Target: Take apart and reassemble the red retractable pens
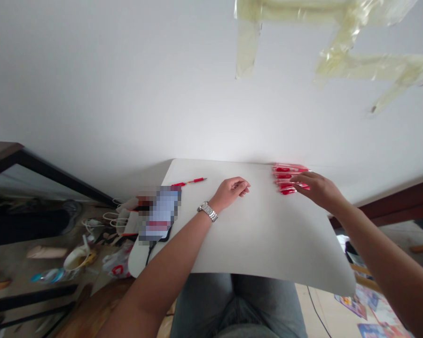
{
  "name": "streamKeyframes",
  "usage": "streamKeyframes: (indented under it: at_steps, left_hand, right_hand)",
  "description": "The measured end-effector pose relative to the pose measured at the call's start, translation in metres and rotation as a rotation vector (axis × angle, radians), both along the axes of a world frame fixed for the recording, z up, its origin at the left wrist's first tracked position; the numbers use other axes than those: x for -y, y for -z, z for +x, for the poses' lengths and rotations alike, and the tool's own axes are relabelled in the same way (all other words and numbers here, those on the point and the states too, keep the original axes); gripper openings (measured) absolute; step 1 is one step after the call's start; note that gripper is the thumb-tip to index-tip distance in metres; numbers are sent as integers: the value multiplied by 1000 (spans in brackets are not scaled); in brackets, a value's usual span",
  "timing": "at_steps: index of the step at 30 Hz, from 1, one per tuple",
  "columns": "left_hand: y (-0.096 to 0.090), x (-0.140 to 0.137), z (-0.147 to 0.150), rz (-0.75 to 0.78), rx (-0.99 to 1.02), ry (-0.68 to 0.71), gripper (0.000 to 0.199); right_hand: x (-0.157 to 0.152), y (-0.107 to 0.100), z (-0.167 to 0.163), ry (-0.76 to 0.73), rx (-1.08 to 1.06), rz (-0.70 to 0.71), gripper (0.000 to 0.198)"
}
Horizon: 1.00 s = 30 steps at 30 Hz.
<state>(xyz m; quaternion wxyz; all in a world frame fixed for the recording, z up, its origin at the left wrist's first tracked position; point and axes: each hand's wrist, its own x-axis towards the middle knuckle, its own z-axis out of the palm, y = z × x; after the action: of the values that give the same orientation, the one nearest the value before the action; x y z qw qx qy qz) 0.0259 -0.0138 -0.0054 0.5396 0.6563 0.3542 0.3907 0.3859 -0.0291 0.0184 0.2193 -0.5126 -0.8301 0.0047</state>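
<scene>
My left hand (233, 188) rests on the white tabletop (261, 234) near its middle, fingers curled in with nothing visible in them. A metal watch (207, 211) is on that wrist. At the right of the table lies a bunch of red pens (284, 177), side by side, apparently in clear plastic wrapping. My right hand (319, 187) reaches over their right end, fingers stretched out and thumb apart; whether the fingertips touch the pens I cannot tell. A single red pen (197, 180) lies apart on the far left of the tabletop.
A phone (159, 216), pixelated, with a black cable, is at the table's left edge. The white wall (144, 94) stands right behind the table, with yellowed tape (248, 47) on it. Bags, a cup (78, 258) and a bottle (51, 276) are on the floor at left.
</scene>
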Motion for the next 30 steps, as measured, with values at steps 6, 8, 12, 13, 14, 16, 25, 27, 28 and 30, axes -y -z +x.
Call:
streamKeyframes:
  at_steps: [6,8,12,13,14,16,25,27,28,30]
  left_hand:
    - [3,-2,0,9,-8,-41,37]
    - [4,-2,-1,4,-9,-64,33]
    - [6,-3,-2,27,-24,-97,29]
    - [6,-3,-2,36,-29,-106,28]
    - [6,-3,-2,45,-35,-116,28]
    - [6,-3,-2,60,-44,-133,28]
    - [7,-2,-2,67,-59,-123,27]
    - [6,-2,-3,79,-66,-116,27]
    - [5,-1,-3,83,-73,-115,26]
    - [4,-1,-3,88,-86,-116,26]
  right_hand:
    - [-3,-11,-30,54,-139,-8,23]
    - [-5,-13,-44,49,-181,-16,22]
    - [-11,-14,-76,53,-312,-108,20]
    - [-12,-14,-85,47,-343,-130,20]
    - [-13,-13,-93,45,-359,-146,20]
    - [-15,-9,-109,58,-383,-160,22]
    - [-19,25,-154,49,-463,-190,26]
    - [-19,30,-155,54,-510,-215,27]
    - [-19,32,-155,51,-528,-233,27]
    - [-19,34,-155,61,-554,-257,28]
